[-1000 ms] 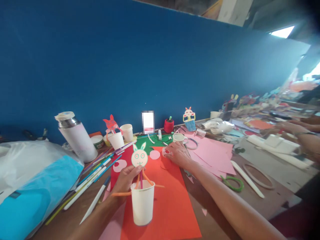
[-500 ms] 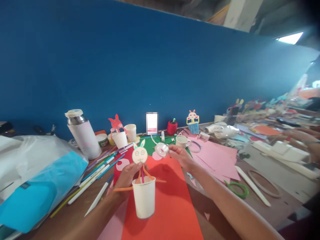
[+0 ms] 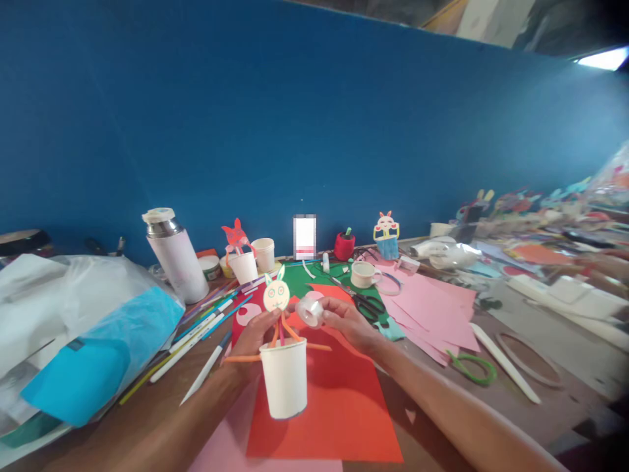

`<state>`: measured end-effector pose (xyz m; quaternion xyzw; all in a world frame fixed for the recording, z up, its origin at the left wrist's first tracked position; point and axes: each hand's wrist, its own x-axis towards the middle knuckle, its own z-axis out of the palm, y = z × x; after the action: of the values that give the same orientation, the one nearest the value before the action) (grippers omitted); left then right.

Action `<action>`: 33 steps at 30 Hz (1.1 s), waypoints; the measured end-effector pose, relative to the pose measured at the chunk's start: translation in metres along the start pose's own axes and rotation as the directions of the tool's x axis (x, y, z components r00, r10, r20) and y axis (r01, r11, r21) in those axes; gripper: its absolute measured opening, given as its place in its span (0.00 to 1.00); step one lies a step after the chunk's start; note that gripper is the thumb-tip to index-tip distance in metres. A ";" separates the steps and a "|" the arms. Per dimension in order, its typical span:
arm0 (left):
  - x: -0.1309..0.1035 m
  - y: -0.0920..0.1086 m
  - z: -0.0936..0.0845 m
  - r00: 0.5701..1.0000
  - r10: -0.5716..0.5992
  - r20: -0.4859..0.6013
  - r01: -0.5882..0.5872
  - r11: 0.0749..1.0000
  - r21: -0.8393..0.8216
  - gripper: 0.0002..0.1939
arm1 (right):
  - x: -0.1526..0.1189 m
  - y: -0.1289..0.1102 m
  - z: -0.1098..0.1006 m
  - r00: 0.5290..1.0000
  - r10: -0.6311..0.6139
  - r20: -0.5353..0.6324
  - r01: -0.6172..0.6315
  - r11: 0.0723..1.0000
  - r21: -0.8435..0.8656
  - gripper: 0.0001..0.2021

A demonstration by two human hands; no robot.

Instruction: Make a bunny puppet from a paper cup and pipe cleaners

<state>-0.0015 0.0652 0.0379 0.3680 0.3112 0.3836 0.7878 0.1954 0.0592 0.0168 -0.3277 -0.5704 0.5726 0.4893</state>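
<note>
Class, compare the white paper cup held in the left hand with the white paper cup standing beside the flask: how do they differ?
The held cup is lifted off the table in the left hand; the standing cup rests on the table by the flask. The held cup carries a cream rabbit face on sticks; the standing cup carries a red figure. Both are white, upright paper cups.

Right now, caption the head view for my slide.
Left hand holds a paper cup bunny; right hand holds a tape roll.

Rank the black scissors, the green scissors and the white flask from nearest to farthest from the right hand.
From the right hand:
1. Black scissors, just behind it on the green paper.
2. Green scissors, further right on the table.
3. White flask, far left, near the wall.
</note>
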 end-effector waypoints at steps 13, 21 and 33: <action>0.000 -0.004 -0.002 0.999 0.000 0.038 0.000 1.000 -0.006 0.10 | -0.002 0.008 0.005 0.998 -0.032 0.050 0.038 0.990 -0.136 0.09; 0.003 -0.004 -0.004 0.998 0.005 -0.069 0.000 0.997 0.074 0.10 | 0.002 0.015 0.002 0.995 -0.033 -0.091 0.023 0.994 -0.109 0.11; 0.001 -0.004 -0.005 0.995 0.063 -0.072 -0.045 0.971 0.237 0.15 | 0.003 0.005 0.007 0.970 -0.124 -0.209 0.091 0.983 -0.162 0.06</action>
<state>-0.0034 0.0665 0.0316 0.4516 0.3749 0.3796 0.7151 0.1873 0.0602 0.0134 -0.3932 -0.5718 0.4609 0.5531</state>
